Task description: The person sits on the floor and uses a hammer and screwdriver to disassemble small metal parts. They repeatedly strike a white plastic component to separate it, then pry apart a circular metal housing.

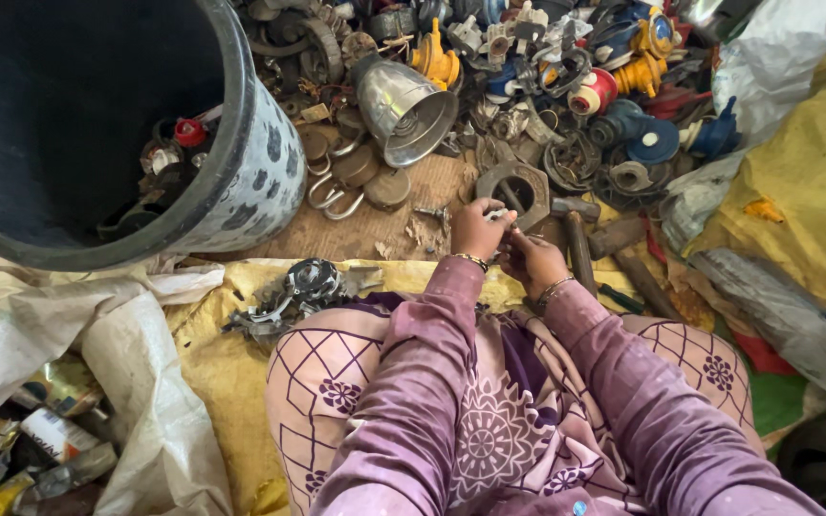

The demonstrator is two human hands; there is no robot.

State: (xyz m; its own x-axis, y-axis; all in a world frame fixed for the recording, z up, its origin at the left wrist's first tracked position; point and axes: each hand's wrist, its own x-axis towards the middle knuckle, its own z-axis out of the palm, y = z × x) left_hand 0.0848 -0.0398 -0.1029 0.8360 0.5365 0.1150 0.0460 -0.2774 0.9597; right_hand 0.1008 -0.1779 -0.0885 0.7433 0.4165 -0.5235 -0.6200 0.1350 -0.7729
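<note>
Head view looks straight down at our lap, and both hands meet over the near edge of the wooden board where it runs into the yellow sheet [212,373]. Our left hand [477,229] is pinched shut on a small metal piece [497,215], a pale sliver poking out past the fingertips; it's too tiny to say exactly what it is. Our right hand [532,260] is curled up tight against it, fingers together, touching the same piece or something right beside it, we honestly can't tell which. Going by the look, the piece is light, hard and stiff, probably a bit slick and maybe sharp at the ends, so a fingertip pinch near its middle seems the sane grip. Just past the hands lies a flat hexagonal metal plate [518,189] with a hole in it, and a hammer [576,234] sits just right of our hands with its wooden handle pointing back at us. Further up the board there's a shiny metal funnel [405,107], some padlocks [336,196], and a big heap of scrap parts [576,86] along the far edge. A dark bucket [260,162] stands at the far left corner, and a little cluster of metal bits [293,291] rests on the sheet by our left knee.
</note>
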